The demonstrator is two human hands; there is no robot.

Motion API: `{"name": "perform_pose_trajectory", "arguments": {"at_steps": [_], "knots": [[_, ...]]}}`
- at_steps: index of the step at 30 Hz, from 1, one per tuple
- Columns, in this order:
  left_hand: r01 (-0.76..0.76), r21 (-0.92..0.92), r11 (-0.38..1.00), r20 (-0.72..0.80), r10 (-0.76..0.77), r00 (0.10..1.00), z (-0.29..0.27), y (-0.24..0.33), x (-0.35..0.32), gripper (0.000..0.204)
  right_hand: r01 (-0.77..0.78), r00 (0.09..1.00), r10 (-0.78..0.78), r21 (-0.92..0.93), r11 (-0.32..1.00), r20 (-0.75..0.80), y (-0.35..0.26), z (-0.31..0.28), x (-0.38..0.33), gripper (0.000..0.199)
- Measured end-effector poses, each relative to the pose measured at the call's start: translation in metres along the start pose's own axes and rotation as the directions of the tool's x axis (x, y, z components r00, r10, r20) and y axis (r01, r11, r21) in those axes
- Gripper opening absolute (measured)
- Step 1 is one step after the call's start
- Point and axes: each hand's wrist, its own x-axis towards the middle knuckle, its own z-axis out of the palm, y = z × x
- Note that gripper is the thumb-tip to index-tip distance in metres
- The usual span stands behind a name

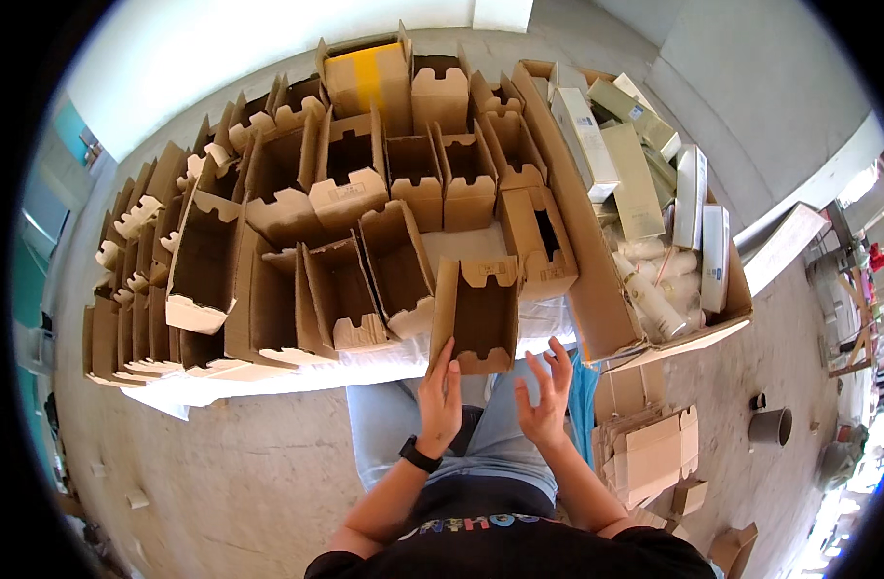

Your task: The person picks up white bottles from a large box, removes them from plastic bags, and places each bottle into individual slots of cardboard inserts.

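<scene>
Black T-shirt (490,550) nearest. Left hand (441,405): fingers extended, touching open-topped cardboard box (484,318) at near-left corner, grip unclear; right hand (545,398) loosely spread, empty, just beside. Box at table cover's (258,382) edge; could tip lapward if left fingers slip.

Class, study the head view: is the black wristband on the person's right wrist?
No: the black wristband circles the wrist of the left hand, whose fingers touch an open cardboard box.
</scene>
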Motion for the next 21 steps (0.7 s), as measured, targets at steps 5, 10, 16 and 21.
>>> {"name": "perform_pose_trajectory", "arguments": {"at_steps": [5, 10, 16, 21], "knots": [[0.012, -0.029, 1.000, 0.045, -0.011, 0.999, 0.006, -0.002, -0.006, 0.048, 0.053, 0.989, -0.019, -0.239, 0.969, 0.144, -0.021, 0.010, 0.021, 0.047], [0.109, -0.073, 0.991, 0.131, -0.099, 0.986, -0.004, -0.002, -0.003, 0.052, 0.050, 0.995, -0.022, -0.301, 0.952, 0.097, -0.015, 0.011, 0.027, 0.032], [0.138, -0.200, 0.970, 0.052, -0.130, 0.990, 0.002, -0.009, -0.006, 0.046, 0.145, 0.986, -0.124, -0.197, 0.970, 0.114, -0.019, -0.011, 0.029, 0.009], [0.086, -0.142, 0.986, 0.113, -0.070, 0.991, 0.011, -0.012, -0.007, 0.058, 0.107, 0.986, -0.072, -0.246, 0.963, 0.149, -0.026, -0.027, 0.033, 0.019]]}}
